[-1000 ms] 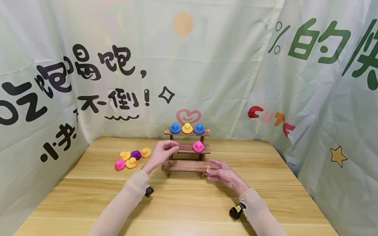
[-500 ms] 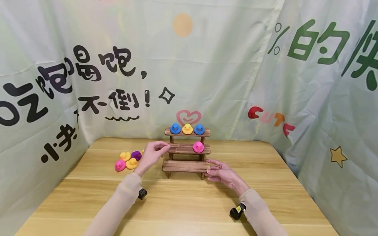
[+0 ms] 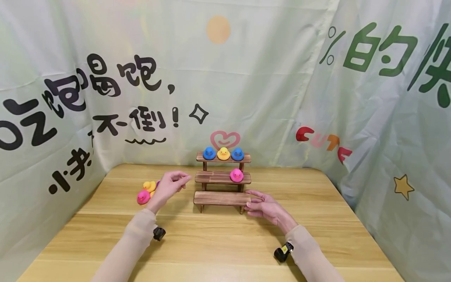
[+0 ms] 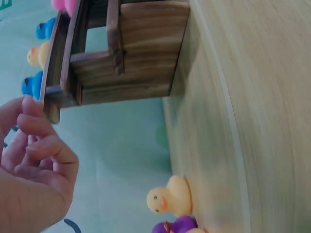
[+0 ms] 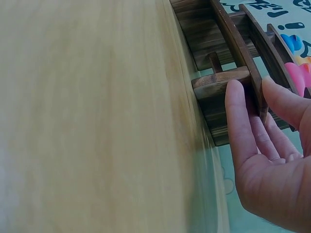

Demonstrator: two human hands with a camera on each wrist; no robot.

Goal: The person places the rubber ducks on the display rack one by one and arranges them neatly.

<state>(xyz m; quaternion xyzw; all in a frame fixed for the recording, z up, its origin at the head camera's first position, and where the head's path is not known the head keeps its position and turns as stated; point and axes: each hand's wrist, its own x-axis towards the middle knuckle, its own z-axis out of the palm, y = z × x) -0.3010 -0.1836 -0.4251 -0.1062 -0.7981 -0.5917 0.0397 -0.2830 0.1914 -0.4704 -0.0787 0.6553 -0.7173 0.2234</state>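
Observation:
A three-tier wooden display stand stands on the table. Its top tier carries a blue duck, a yellow duck and another blue duck. One pink duck sits at the right of the middle tier. My right hand holds the right end of the lowest tier, thumb on the upper side and fingers below and against the leg. Left of the stand, my left hand hangs in the air, fingers loosely curled, with nothing seen between them.
Loose toy ducks lie at the left of the table, partly hidden behind my left hand: a pink duck, a yellow duck, and a purple duck beside another yellow duck. A printed cloth hangs behind and at both sides.
My left hand has drawn back leftward from the middle tier, now covering part of the loose ducks. The right hand, the stand and the ducks on it have stayed put.

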